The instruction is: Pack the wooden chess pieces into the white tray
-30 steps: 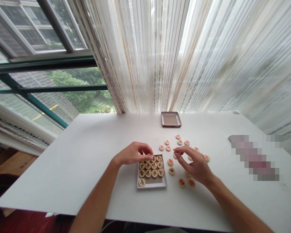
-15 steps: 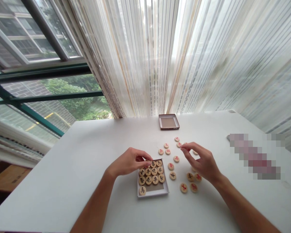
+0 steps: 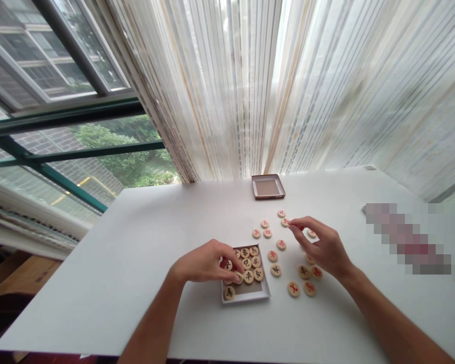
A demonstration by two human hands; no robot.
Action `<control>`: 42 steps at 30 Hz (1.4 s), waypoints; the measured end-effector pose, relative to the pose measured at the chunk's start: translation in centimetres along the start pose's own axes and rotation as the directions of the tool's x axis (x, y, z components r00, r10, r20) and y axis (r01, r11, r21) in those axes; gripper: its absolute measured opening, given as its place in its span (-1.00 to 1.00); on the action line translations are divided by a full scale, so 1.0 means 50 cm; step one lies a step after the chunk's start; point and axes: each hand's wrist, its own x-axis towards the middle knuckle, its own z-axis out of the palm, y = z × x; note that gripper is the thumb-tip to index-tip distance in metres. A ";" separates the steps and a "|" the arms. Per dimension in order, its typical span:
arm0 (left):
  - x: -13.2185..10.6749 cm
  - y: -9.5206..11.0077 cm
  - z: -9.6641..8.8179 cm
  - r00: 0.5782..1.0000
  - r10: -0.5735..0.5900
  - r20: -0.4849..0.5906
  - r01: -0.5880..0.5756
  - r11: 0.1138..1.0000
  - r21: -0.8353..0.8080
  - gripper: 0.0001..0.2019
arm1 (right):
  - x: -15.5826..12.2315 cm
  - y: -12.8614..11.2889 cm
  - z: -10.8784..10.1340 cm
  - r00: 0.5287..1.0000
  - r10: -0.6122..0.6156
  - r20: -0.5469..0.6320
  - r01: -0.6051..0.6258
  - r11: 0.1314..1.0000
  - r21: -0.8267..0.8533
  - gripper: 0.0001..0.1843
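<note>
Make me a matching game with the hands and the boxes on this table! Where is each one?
Things:
1. left hand
2. right hand
3. brown tray
4. white box

Places:
A. on the far side of the table, by the curtain
B. fingertips at a loose red-lettered disc
C. holds rows of black-lettered discs
D. fingers reaching into the white box

Pairs: 1-D, 2-B, 3-A, 4-C
</note>
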 end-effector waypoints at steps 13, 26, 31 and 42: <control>-0.003 0.005 0.038 0.995 -0.083 0.049 0.078 0.991 0.108 -0.83 | -0.002 0.002 0.005 1.000 -0.027 0.008 0.027 0.999 -0.016 -0.84; 0.006 -0.008 0.042 0.999 0.000 0.036 -0.008 0.972 0.235 -0.89 | -0.003 -0.002 0.005 1.000 -0.021 0.011 0.021 0.999 -0.024 -0.83; 0.010 0.000 0.032 0.993 0.014 -0.118 0.012 0.976 0.217 -0.88 | -0.001 -0.002 0.004 1.000 0.003 0.009 -0.003 1.000 0.003 -0.85; 0.039 -0.053 0.023 0.958 -0.019 -0.287 0.074 0.981 0.180 -0.70 | 0.000 -0.001 0.002 0.988 -0.045 0.147 0.041 0.999 0.029 -0.86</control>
